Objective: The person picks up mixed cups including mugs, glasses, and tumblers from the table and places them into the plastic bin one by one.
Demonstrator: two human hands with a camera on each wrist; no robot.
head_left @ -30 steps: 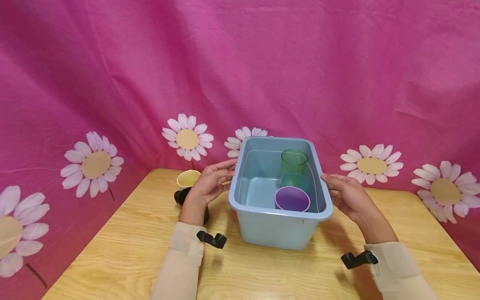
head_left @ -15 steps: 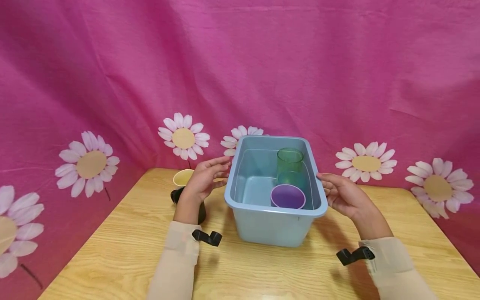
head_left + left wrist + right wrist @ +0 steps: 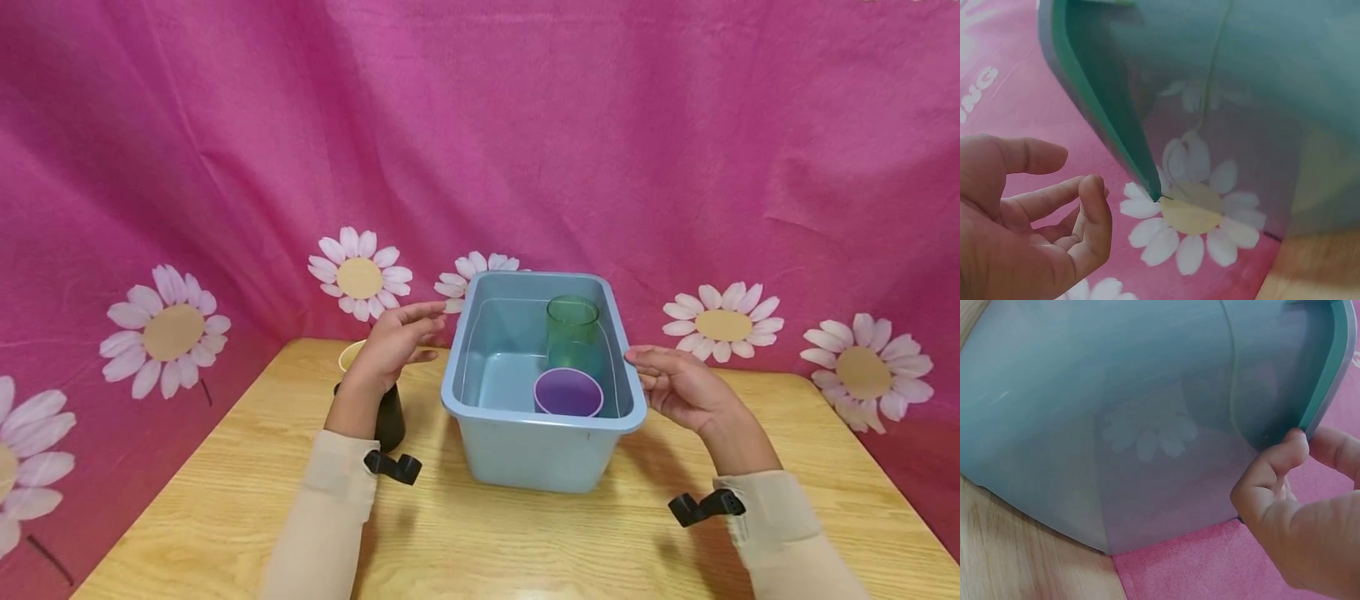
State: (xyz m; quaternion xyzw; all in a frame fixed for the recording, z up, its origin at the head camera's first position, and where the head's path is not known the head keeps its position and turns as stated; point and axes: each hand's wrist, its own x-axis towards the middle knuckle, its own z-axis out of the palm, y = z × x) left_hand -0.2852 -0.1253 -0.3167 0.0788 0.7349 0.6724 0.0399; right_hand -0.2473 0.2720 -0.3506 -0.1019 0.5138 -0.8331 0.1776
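Note:
A light blue plastic tub (image 3: 534,454) stands on the wooden table in front of me. Inside it, toward the right side, are a green see-through tumbler (image 3: 572,329) and, nearer to me, a purple cup (image 3: 567,393). My right hand (image 3: 690,390) pinches the tub's right rim between thumb and fingers; the right wrist view shows a bent finger under the rim (image 3: 1325,381). Off the left rim, my left hand (image 3: 392,346) hovers with loosely bent fingers and nothing in them. In the left wrist view a gap separates its fingertips (image 3: 1094,187) from the rim.
Behind my left wrist a yellow cup (image 3: 348,357) and a black cup-like object (image 3: 390,421) sit on the table (image 3: 465,542), both partly hidden. A pink cloth (image 3: 562,150) with white daisies hangs behind and along both sides.
My left hand has drawn away leftward from the tub's left rim, which it was touching. My right hand keeps its hold. The whole scene shifts slightly left as the head turns.

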